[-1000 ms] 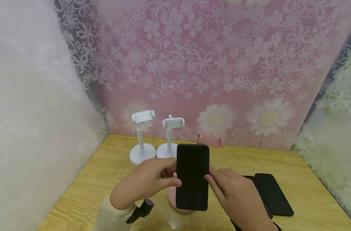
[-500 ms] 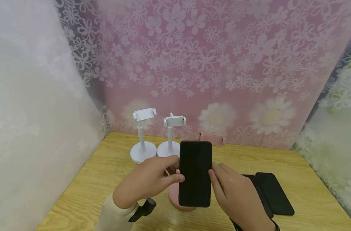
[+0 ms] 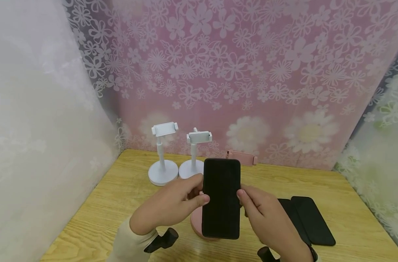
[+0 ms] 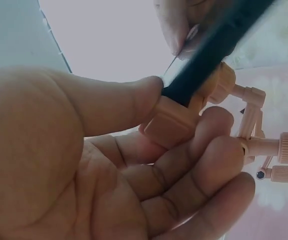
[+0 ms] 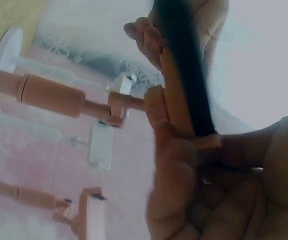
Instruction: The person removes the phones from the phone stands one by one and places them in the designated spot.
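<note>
A black smartphone [image 3: 221, 200] stands upright, screen towards me, in the clamp [image 4: 171, 122] of a pink phone holder. The holder's round base [image 3: 196, 220] shows below it on the table, and the phone hides much of its stem. My left hand [image 3: 170, 203] grips the clamp's left end, thumb tip at the screen's edge and fingers curled behind. On the other side my right hand [image 3: 264, 211] pinches the clamp's right end [image 5: 207, 142] and the phone's edge between thumb and fingers. In the right wrist view the pink stem [image 5: 54, 97] runs off to the left.
Two white phone holders [image 3: 162, 173] stand at the back left of the wooden table [image 3: 97, 207]. Another pink holder [image 3: 243, 158] is behind the phone. Two dark phones [image 3: 313, 220] lie side by side at the right. Floral curtains [image 3: 199, 72] surround the table.
My right hand has turned, and its thumb now lies on the phone's right edge. The phone appears a little longer and slightly further right. The left hand keeps its grip.
</note>
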`<state>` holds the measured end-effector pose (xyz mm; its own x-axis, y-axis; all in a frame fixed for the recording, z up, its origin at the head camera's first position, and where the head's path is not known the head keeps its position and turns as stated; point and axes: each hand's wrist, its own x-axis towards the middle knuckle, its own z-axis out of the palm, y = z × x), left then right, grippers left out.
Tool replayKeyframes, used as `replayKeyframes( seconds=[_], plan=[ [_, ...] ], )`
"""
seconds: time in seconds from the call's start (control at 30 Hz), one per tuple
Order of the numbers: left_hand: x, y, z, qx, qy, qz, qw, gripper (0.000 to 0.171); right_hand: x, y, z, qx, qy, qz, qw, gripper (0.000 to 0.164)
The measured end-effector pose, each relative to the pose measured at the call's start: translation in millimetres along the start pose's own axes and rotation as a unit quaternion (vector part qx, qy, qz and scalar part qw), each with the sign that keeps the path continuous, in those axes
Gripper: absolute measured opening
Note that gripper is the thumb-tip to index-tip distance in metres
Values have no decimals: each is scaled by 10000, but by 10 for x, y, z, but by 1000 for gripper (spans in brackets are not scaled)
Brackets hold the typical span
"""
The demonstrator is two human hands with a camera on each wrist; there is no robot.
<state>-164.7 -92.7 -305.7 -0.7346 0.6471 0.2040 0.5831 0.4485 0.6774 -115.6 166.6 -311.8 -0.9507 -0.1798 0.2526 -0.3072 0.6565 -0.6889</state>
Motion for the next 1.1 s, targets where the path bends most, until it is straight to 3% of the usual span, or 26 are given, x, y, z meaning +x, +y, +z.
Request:
replayKeyframes(
  seconds=[0.13,0.23,0.47,0.67,0.9,1.1],
  plan=[
    [-5,11,-7,-12,-55,-113,9999,28,6,15,2,89,30,-176,9998,27],
    [-5,34,-14,82,-70,-108,9999,26,4,13,-22,-303,-73,-182,9993,22],
    [0,84,-9,294,-1,-70,9995,25,-5,-2,-59,-1199,-153,-101,9926,33],
    [-9,64,2,304,-22,-150,9994,24,-10,-9,-20,-1278,-84,-181,9916,28],
    [-7,21,-9,327,-147,-254,9990,24,0,-1,-22,-1168,-287,-93,9927,29],
    [9,32,-21,579,28,-164,9982,24,-8,-8,-30,-1396,-322,7,9897,31]
  ],
)
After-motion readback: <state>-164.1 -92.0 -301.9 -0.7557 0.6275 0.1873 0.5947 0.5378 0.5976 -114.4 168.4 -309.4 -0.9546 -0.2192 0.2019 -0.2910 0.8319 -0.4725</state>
